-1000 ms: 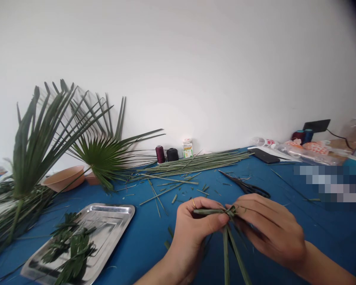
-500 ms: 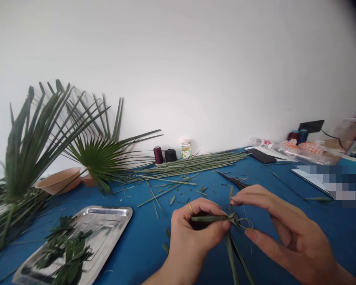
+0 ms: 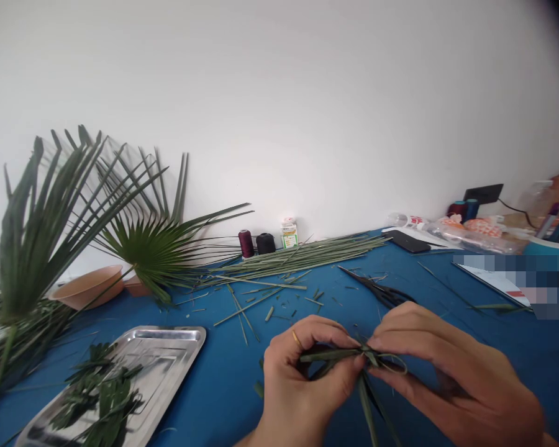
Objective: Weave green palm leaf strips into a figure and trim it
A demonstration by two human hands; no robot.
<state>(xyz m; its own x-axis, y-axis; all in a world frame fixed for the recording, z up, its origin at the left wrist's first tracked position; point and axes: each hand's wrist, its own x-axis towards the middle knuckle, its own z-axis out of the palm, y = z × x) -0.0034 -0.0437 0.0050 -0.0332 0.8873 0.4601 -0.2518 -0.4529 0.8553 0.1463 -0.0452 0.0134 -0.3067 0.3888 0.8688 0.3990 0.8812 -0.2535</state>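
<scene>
Between my hands, over the blue table, is a small knotted piece of palm leaf strips (image 3: 371,359). My left hand (image 3: 310,372) pinches it at the knot between thumb and forefinger, and one strip lies back across the palm. From the right, my right hand (image 3: 451,366) pinches the other side of the knot, with a thin loop sticking out by its thumb. Two long strip ends (image 3: 368,406) hang below. Just behind my right hand, black scissors (image 3: 377,290) lie on the table. The exact weave at the fingertips is partly hidden.
A metal tray (image 3: 186,338) at left holds several leaf pieces. Behind it stand palm fronds (image 3: 144,248) and an orange bowl (image 3: 88,288). Cut strips (image 3: 302,256), thread spools (image 3: 246,244) and a small box (image 3: 289,234) line the wall. A black phone (image 3: 407,241) lies at right.
My right hand has moved in left to the knot, and its thumb and forefinger have closed on the strips. The strip end that stood upright is folded down. The view has shifted slightly.
</scene>
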